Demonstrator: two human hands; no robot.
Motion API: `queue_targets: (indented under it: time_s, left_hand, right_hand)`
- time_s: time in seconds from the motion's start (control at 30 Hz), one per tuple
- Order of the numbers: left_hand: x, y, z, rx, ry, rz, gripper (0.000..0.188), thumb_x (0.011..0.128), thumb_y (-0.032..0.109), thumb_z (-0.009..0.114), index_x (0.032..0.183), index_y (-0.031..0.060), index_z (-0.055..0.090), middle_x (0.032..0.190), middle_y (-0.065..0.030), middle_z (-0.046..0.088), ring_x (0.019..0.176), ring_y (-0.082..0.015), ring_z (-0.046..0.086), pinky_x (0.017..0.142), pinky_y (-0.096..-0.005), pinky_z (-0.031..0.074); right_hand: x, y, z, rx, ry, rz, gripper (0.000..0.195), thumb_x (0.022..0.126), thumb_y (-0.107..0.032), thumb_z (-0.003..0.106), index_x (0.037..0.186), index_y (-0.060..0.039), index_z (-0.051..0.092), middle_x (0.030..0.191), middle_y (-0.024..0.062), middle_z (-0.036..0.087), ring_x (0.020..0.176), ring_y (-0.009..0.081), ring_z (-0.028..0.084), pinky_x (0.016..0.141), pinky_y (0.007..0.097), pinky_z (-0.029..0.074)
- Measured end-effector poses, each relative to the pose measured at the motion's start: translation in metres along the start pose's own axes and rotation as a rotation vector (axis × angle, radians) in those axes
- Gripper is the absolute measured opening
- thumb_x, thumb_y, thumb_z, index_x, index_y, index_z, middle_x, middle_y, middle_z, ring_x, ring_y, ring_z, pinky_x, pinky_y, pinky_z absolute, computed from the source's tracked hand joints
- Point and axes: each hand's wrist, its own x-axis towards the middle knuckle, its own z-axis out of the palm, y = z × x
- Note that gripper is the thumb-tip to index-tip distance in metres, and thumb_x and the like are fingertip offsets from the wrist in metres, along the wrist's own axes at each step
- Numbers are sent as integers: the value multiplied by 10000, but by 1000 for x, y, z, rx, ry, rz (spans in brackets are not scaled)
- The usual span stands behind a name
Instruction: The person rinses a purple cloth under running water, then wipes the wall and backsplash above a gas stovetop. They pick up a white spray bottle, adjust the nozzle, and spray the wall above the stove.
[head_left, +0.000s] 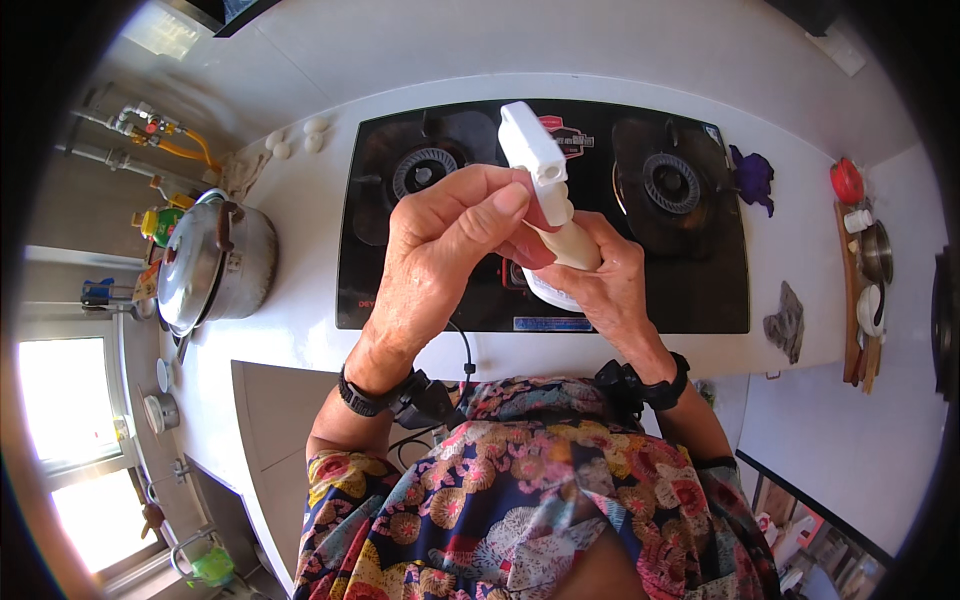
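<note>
A white trigger spray bottle is held up in front of me, above the black glass gas hob. My right hand is wrapped around its cream-coloured body, with part of a printed label showing below. At the spray head, the thumb and fingers of my left hand pinch close to the nozzle and trigger. My left fingertips partly hide the trigger. Behind the bottle are the left burner and the right burner, with no pot on either.
A lidded metal pot stands left of the hob, near several eggs and gas pipes. Right of it lie a purple cloth and a grey cloth. A wooden board and a metal bowl are farther right.
</note>
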Motion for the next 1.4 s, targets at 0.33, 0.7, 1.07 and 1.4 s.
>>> queue_targets:
  time_s: [0.33,0.7,1.07,1.4]
  left_hand:
    - [7,6,2,309,162,294,335,878,112,735,1146,-43,608,956,-90,686,825,-157,667,750,-285,553]
    - [27,26,8,802,157,876,865,649,258,892,1388,32,502,1445,-169,496,1316,-289,493,1040,-427,433]
    - [39,47,2,605,60,956,745,652,219,886,1289,10,560,1299,-195,586,1175,-351,573,993,-422,463]
    - [45,61,-21,473,-23,958,788,638,339,882,1304,34,592,1295,-120,627,1200,-242,562,1045,-376,417]
  right_hand:
    - [4,-29,-18,79,-65,175,480,746,-142,808,1173,-16,628,975,155,734,888,220,727,800,332,573]
    - [7,-84,-43,119,-135,221,472,727,-126,779,1154,19,639,935,126,732,838,180,708,780,304,553]
    - [1,-141,-29,117,-87,282,438,715,-134,767,1089,61,651,886,150,732,781,180,716,729,300,564]
    - [8,-155,-10,106,-125,315,462,698,-172,788,1075,59,655,877,128,722,764,165,700,725,286,553]
